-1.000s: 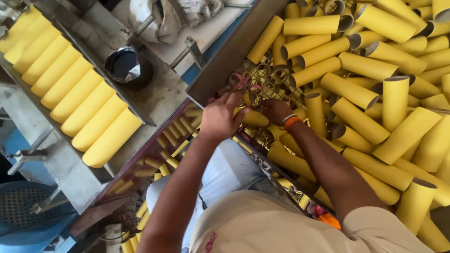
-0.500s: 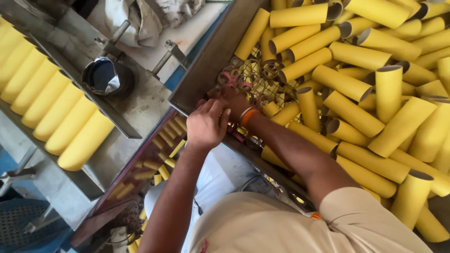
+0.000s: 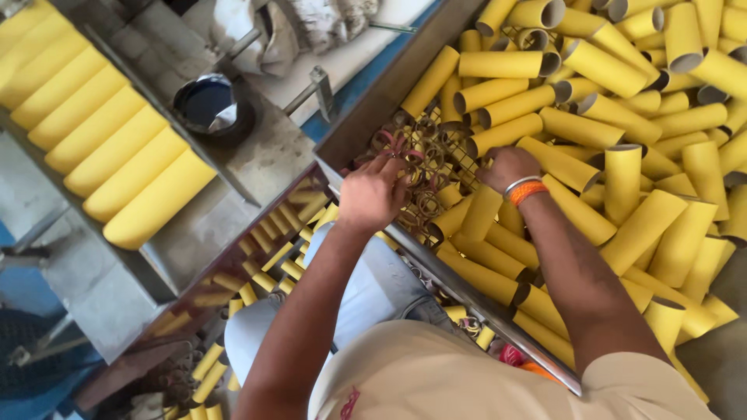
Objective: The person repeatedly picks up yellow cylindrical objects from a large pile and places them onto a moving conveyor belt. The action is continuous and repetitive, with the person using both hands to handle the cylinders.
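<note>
Left hand (image 3: 372,196) fingers spread, tips touching the small cardboard rings (image 3: 420,167) just ahead. Right hand (image 3: 506,167) beside them among yellow tubes (image 3: 580,128); its finger state can't be told.

At the upper left of the frame we are seeing a row of yellow tubes (image 3: 109,148) lying side by side on a grey metal bench (image 3: 257,163). Just right of them a round dark pot (image 3: 206,105) is sitting, with a crumpled grey cloth (image 3: 288,27) lying above it. Toward the lower left, short yellow tube pieces (image 3: 257,268) are lying scattered in a reddish tray (image 3: 194,327).
</note>
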